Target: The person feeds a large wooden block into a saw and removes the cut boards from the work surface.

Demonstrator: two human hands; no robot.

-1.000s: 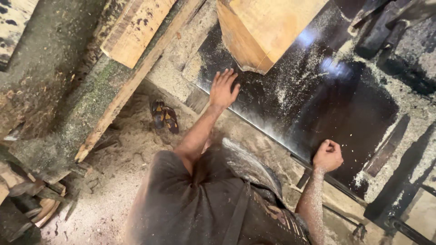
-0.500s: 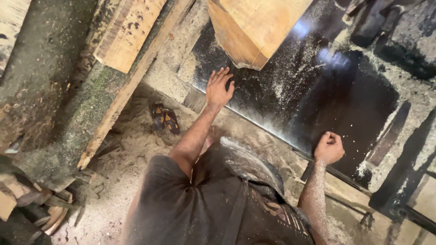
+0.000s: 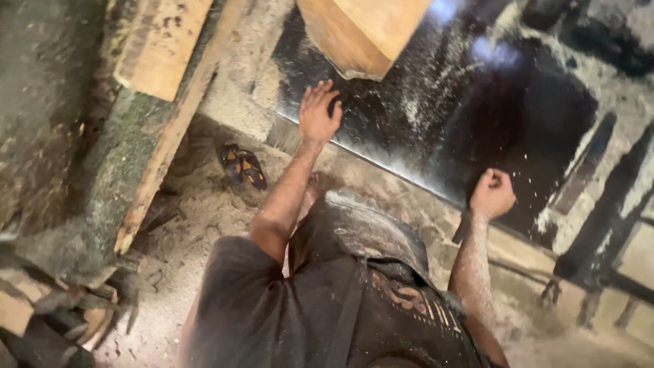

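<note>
The right hand (image 3: pixel 492 193) is closed in a fist at the near edge of the dark metal table (image 3: pixel 518 116); I cannot tell if it holds something. Farther, the left hand (image 3: pixel 319 114) lies flat with fingers spread, just below the big wooden block (image 3: pixel 368 31). A sandal (image 3: pixel 242 165) lies on the sawdust floor (image 3: pixel 197 225).

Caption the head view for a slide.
Left hand open on dusty black table below wood block; right hand fisted.
</note>
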